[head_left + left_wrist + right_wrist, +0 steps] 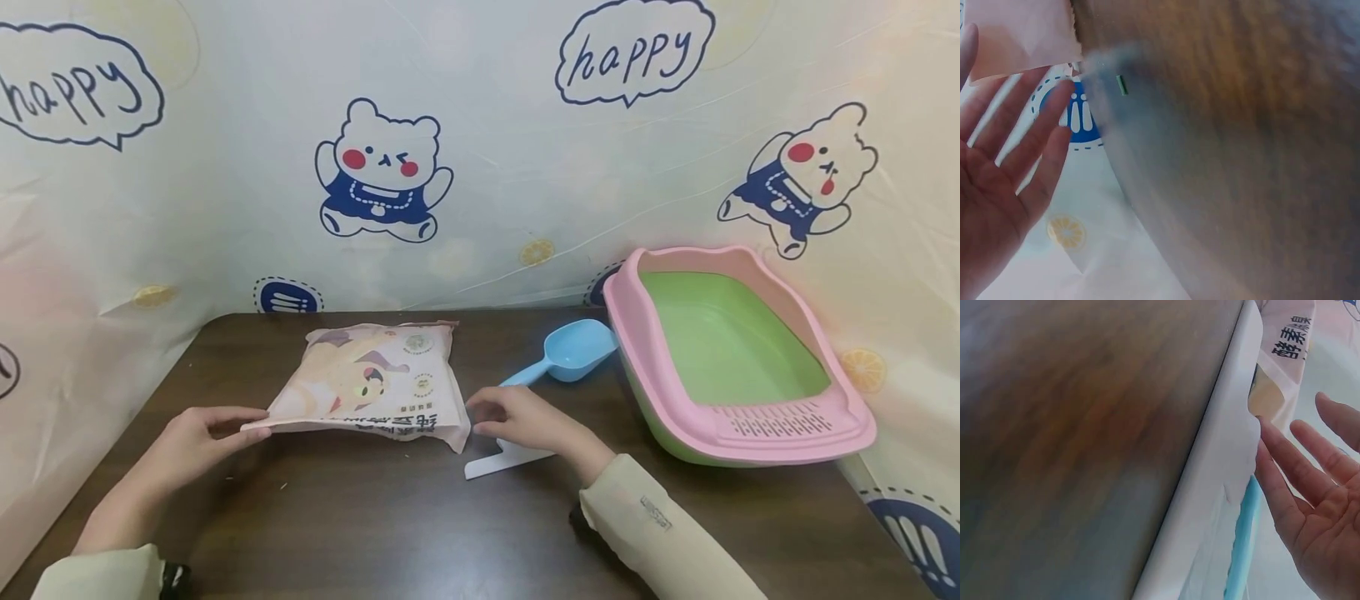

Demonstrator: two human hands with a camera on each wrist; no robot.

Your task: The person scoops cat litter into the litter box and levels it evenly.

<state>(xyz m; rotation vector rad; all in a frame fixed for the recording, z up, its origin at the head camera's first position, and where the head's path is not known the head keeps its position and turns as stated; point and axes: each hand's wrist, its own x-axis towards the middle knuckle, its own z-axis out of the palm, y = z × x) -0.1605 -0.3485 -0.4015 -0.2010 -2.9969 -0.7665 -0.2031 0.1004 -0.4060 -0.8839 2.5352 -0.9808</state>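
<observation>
A pale pink bag of cat litter [375,375] with a cartoon cat and dark lettering lies on the table, its near edge lifted a little. My left hand [183,450] pinches its near left corner between thumb and fingers; in the left wrist view the bag's pink edge [1022,44] overlaps those fingers. Close to the near right corner is my right hand [517,417], fingers loosely bent with nothing gripped. Beneath that hand lies a white flat plastic piece [491,465], long and narrow in the right wrist view, where the fingertips meet its edge. Part of it is hidden.
A light blue scoop [577,348] lies beyond my right hand, its bowl by the litter box. That box, with a pink rim [712,433] and green inside, stands at the right on the dark wooden table [360,517]. A printed cloth [495,167] hangs behind.
</observation>
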